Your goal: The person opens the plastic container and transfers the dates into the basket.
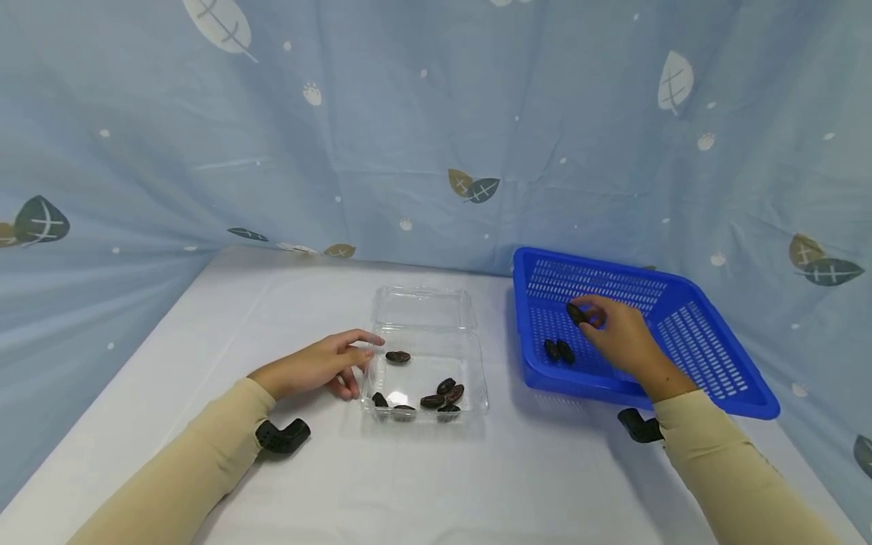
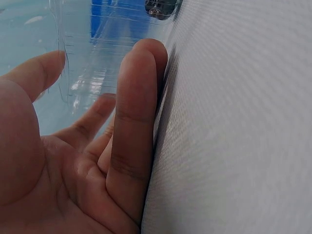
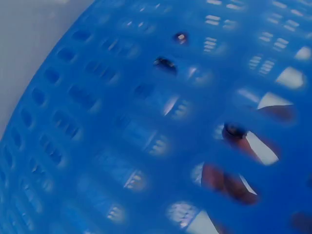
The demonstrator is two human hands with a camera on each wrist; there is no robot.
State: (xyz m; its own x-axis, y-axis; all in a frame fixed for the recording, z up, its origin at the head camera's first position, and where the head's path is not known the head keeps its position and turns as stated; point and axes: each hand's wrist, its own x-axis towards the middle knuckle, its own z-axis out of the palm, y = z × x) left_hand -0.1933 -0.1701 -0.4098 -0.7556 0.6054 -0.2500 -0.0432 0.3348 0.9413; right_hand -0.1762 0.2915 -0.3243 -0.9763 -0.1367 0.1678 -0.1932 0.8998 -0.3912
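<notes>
My right hand (image 1: pixel 625 339) is over the blue plastic basket (image 1: pixel 579 384), pinching a dark brown oval piece that looks like a dried date (image 1: pixel 575 313) between thumb and fingers. Two more dates (image 1: pixel 560 350) lie on the basket floor below it. The right wrist view shows mostly the basket's slotted wall (image 3: pixel 97 131), which blocks most of that hand. My left hand (image 1: pixel 327 365) rests beside the left edge of a clear plastic clamshell box (image 1: pixel 479 378), its fingers loosely bent and touching the edge. Several dates (image 1: pixel 434 401) lie scattered inside the box.
The box's lid (image 1: pixel 422 309) lies folded back towards the curtain. A white cloth (image 1: pixel 306 499) covers the table. Behind the table hangs a light blue curtain (image 1: pixel 395 113) with leaf prints. The basket stands to the right of the box, close to the curtain.
</notes>
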